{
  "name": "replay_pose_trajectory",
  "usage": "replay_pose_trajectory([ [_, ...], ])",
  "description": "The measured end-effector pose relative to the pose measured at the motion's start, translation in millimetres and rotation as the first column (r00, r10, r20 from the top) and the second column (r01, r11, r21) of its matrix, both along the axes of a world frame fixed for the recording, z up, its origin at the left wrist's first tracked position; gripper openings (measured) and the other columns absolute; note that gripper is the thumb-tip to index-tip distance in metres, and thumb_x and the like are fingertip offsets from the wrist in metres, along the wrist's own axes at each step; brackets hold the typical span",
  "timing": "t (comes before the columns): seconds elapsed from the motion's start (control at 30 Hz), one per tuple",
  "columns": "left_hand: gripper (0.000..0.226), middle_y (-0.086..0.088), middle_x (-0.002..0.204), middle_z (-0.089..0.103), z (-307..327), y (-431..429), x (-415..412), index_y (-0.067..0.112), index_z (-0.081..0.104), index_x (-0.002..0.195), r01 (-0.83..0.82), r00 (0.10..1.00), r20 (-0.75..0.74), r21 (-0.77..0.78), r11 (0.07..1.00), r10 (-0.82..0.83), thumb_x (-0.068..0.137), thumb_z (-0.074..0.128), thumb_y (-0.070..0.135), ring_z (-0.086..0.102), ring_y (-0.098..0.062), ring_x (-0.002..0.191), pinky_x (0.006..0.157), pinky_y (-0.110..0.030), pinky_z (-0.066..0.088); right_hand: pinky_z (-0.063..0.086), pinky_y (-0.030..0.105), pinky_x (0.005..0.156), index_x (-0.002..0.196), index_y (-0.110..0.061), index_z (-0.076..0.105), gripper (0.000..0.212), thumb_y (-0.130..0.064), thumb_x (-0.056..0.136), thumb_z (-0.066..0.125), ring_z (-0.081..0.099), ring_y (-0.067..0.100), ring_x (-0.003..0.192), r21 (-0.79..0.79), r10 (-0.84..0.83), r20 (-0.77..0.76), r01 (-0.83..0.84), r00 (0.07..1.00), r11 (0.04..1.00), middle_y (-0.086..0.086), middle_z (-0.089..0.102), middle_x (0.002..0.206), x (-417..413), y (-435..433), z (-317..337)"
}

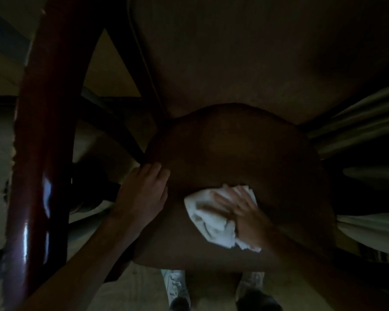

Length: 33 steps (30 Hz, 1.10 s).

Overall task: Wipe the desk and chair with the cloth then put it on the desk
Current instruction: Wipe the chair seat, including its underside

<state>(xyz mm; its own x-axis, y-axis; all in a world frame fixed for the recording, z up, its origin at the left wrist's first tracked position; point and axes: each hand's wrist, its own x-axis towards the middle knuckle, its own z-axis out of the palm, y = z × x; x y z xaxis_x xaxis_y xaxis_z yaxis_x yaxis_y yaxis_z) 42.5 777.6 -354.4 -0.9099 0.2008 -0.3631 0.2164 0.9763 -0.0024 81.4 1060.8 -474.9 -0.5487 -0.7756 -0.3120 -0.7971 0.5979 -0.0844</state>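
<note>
Spread fingers of the right hand (pixel 240 214) press flat on a crumpled white cloth (pixel 211 227), nothing curled round it; the hand is blurred, so I can't make out the fingers any finer than that. Most of the cloth lies under the palm and fingers. It bunches out to the left of the hand and below the wrist, and a small fold shows past the fingertips. Cloth and hand sit low and a little right of centre in the frame, on the near part of a rounded dark brown wooden chair seat (pixel 245 149).

At the seat's left rim rests the left hand (pixel 144 191), its fingers laid together and fairly straight along the edge, holding nothing that I can see.

A glossy reddish-brown curved wooden bar (pixel 43 131) sweeps down the left side of the frame. Across the top spreads a broad dull-brown flat surface (pixel 256 52), too dim to make out well. Pale folded fabric (pixel 357 122) hangs at the right, and two light shoes (pixel 175 286) show at the bottom edge.
</note>
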Motion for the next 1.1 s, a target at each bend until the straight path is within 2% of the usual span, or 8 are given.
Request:
replay_pose_trajectory([
  [0.17,0.045,-0.004,0.141,0.049,-1.4,0.5,-3.9,0.020,0.046,0.141,-0.059,0.998,-0.010,0.007,0.998,0.059,0.099,0.045,0.037,0.047,-0.023,0.129,0.106,-0.038,0.037,0.014,0.052,0.117,0.151,-0.027,0.021,0.109,-0.030,0.058,0.078,0.026,0.033,0.144,-0.037,-0.122,-0.070,0.120,0.990,0.992,0.008,0.026,0.159,-50.9,-8.3,3.4],
  [0.4,0.043,-0.002,0.141,0.048,7.7,-0.7,-4.7,0.021,0.043,0.141,-0.110,0.994,0.031,0.012,0.994,0.109,0.101,0.042,0.037,0.046,-0.022,0.129,0.107,-0.038,0.036,0.008,0.051,0.119,0.145,-0.010,0.038,0.051,-0.016,0.096,0.047,0.014,0.033,0.148,-0.043,-0.484,-0.203,0.486,0.851,0.873,0.011,0.017,0.161,-183.3,6.0,32.4],
  [0.5,0.042,-0.003,0.138,0.052,19.9,-1.2,-3.7,0.020,0.046,0.140,-0.106,0.994,0.032,0.011,0.994,0.105,0.102,0.041,0.036,0.049,-0.021,0.126,0.105,-0.038,0.038,0.010,0.053,0.118,0.150,-0.014,0.027,0.061,-0.012,0.095,0.052,0.013,0.031,0.148,-0.063,-0.475,-0.016,0.473,0.880,0.879,0.009,0.017,0.161,-150.5,8.4,26.3],
  [0.67,0.030,-0.015,0.117,0.066,61.9,-3.9,7.5,0.008,0.065,0.122,-0.016,0.996,-0.089,0.035,0.999,0.019,0.097,0.053,0.021,0.062,-0.033,0.108,0.094,-0.048,0.048,0.010,0.058,0.117,0.154,-0.023,0.009,0.099,-0.012,0.074,0.066,0.008,0.034,0.148,-0.007,-0.377,0.044,0.378,0.925,0.926,0.007,0.010,0.162,36.5,19.6,18.0],
  [0.8,0.025,-0.021,0.112,0.068,86.1,-7.5,13.8,0.002,0.068,0.114,0.066,0.965,-0.257,0.035,0.997,-0.055,0.094,0.058,0.013,0.065,-0.038,0.105,0.091,-0.053,0.052,0.002,0.053,0.118,0.155,-0.027,0.013,0.101,-0.020,0.070,0.068,0.012,0.030,0.148,0.096,-0.192,0.100,0.182,0.976,0.979,0.004,0.010,0.163,114.2,33.6,23.3],
  [0.93,0.036,-0.018,0.132,0.059,101.2,-25.1,18.9,0.006,0.059,0.127,0.133,0.903,-0.418,0.056,0.990,-0.097,0.103,0.037,0.018,0.052,-0.035,0.125,0.106,-0.052,0.040,0.016,0.052,0.118,0.151,-0.027,0.021,0.104,-0.034,0.064,0.078,0.030,0.028,0.143,0.038,-0.227,0.068,0.224,0.972,0.974,0.005,0.028,0.157,42.5,26.6,25.0],
  [1.0,0.043,-0.015,0.149,0.045,106.0,-48.0,18.2,0.009,0.049,0.139,0.036,0.907,-0.420,0.123,0.992,0.019,0.104,0.029,0.025,0.038,-0.035,0.142,0.113,-0.059,0.031,0.025,0.055,0.114,0.151,-0.025,0.021,0.111,-0.033,0.059,0.084,0.034,0.032,0.141,0.019,-0.330,0.046,0.329,0.943,0.944,0.008,0.033,0.156,-11.8,18.2,24.3],
  [1.1,0.053,-0.009,0.161,0.028,108.9,-75.4,11.7,0.013,0.039,0.148,-0.117,0.879,-0.447,0.136,0.984,0.166,0.103,0.021,0.033,0.022,-0.032,0.150,0.116,-0.060,0.026,0.011,0.048,0.119,0.152,-0.026,0.012,0.089,-0.028,0.083,0.067,0.023,0.027,0.146,-0.097,-0.511,-0.007,0.508,0.860,0.856,0.003,0.021,0.161,-83.6,-3.4,17.7],
])
